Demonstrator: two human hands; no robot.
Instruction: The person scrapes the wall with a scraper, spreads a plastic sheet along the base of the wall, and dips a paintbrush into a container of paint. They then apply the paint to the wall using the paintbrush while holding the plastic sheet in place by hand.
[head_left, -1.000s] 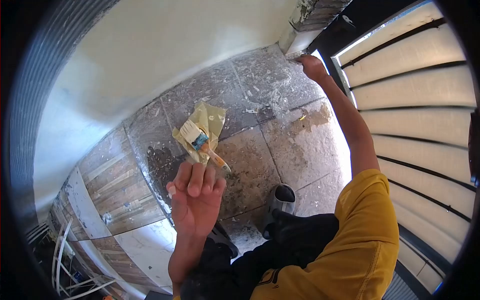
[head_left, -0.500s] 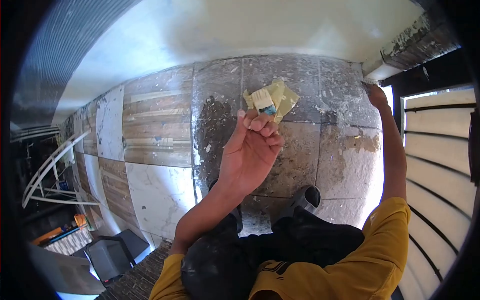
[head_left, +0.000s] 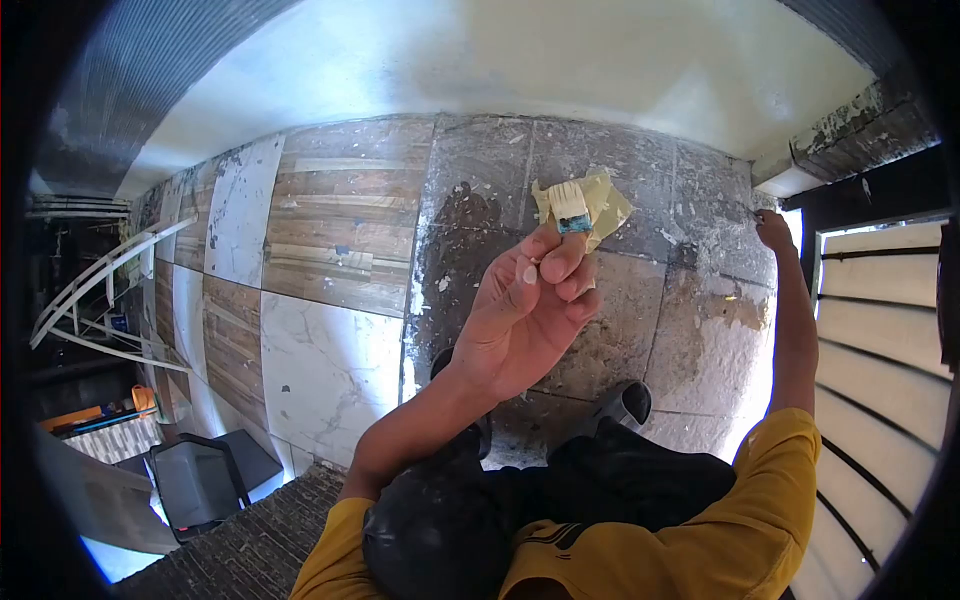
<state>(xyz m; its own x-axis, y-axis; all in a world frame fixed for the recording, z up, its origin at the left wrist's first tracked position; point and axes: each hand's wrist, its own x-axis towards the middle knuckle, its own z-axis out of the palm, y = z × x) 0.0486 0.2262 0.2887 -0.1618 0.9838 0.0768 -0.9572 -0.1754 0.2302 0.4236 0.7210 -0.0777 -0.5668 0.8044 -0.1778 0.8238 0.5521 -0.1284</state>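
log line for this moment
left hand: raised, fingers half-curled | right hand: outstretched near gate, grip unclear | paintbrush: on yellowish sheet

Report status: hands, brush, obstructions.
Left hand loosely curled, looks empty. Right hand near post, grip unclear. Brush lies on paper. Left hand hides brush handle.

The floor [head_left: 690,345] is tiled: wood-look tiles [head_left: 340,230] and marble-look tiles [head_left: 335,350] on the left, worn grey and brownish ones [head_left: 485,150] on the right. Pale flakes are scattered over it, thickest on the grey part, which also bears a dark patch [head_left: 468,210]. Creased yellowish paper [head_left: 608,210] lies there, a paintbrush [head_left: 569,203] with pale bristles on top, and a grey shoe [head_left: 634,400] stands nearer the person
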